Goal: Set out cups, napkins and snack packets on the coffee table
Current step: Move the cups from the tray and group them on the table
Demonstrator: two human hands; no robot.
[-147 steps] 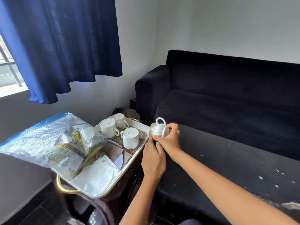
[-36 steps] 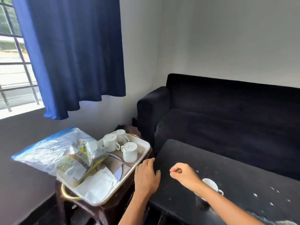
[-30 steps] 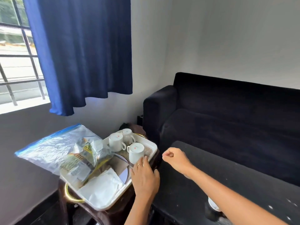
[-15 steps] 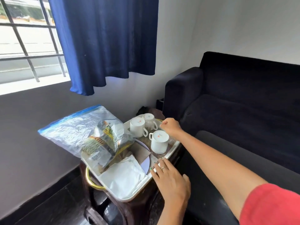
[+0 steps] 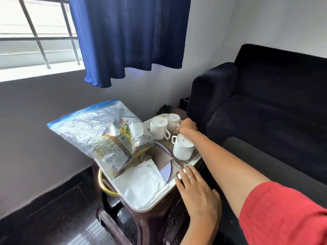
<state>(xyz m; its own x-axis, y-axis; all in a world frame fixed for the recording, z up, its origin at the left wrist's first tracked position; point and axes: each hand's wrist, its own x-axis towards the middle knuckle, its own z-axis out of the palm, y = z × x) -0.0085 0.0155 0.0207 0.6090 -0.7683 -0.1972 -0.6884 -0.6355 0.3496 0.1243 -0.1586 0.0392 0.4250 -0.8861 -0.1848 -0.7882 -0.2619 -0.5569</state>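
so this is the cup-fetching step: three white cups sit upside down on the tray (image 5: 195, 160), and the right hand (image 5: 187, 129) is over at the far one (image 5: 174, 121), the cup nearest the sofa arm (image 5: 212, 92). its fingers are curled in by that cup's side, about where the handle would be, but i honestly can't tell if they're clamped on it or just touching. the left hand (image 5: 198, 193) lies flat with fingers spread loosely, tips on the tray's near rim, holding nothing, looks like it's just steadying the tray.

my guess for the next move: pinch the handle, lift straight up so it clears the cup right beside it (image 5: 158, 127), flip it upright and carry it over to the dark worktop (image 5: 265, 165) on the sofa side of the tray. the third cup (image 5: 183, 149) sits right under the forearm, so a sloppy lift could knock it.

stuff-wise: cups look like glazed ceramic, smooth, loop handles, small red marks on the bases. they stand on a coarse woven mat (image 5: 167, 144). on the tray's window end there's a crinkly clear zip bag (image 5: 92, 128) with a blue seal, shiny snack packets (image 5: 122, 144) inside, it'll be floppy and noisy. soft folded white napkins (image 5: 141, 184) at the near corner. none of those moved to the worktop yet.
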